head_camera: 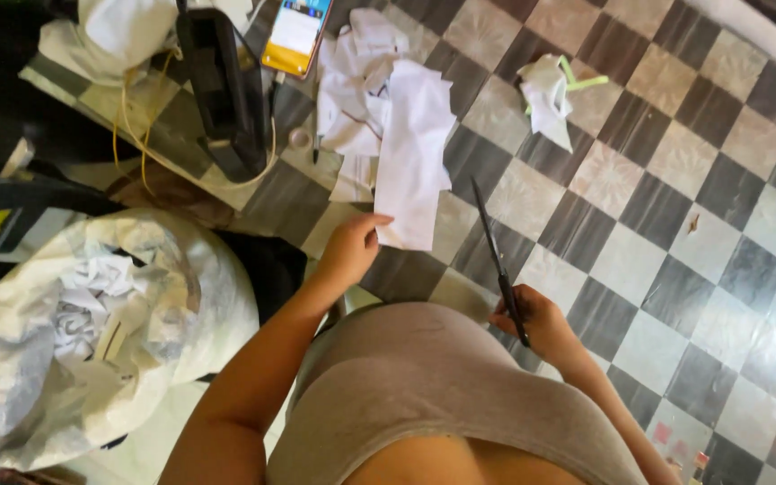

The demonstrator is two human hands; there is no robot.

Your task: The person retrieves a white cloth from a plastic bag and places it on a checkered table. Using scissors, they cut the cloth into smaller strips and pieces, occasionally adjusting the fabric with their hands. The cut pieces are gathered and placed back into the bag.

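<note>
At the far left we note a large white sack (92, 341) resting on a dark chair, its mouth open and filled with crumpled paper scraps. Moving right, the left hand (349, 251) reaches forward with its fingers (372, 222) pressed together in a pinch on the lower left corner of a long white paper strip (413, 153). That strip is flat, roughly rectangular and uncreased; it runs away from the person and its far end lies over a loose pile of white paper offcuts (352, 99) on the checkered table (639, 198). Behind the pile we record a black rectangular device (222, 90) with a yellowish cord, and a phone (296, 34) with a lit screen. Further right, the right hand (536, 323) is curled closed around the handle end of black scissors (496, 256), held close to the body; the blades point away toward the strip and appear closed, though we cannot tell this with certainty. The scissors are clear of the strip. At upper right lies a crumpled white paper with green strips (554, 94), well apart from both hands.
</note>
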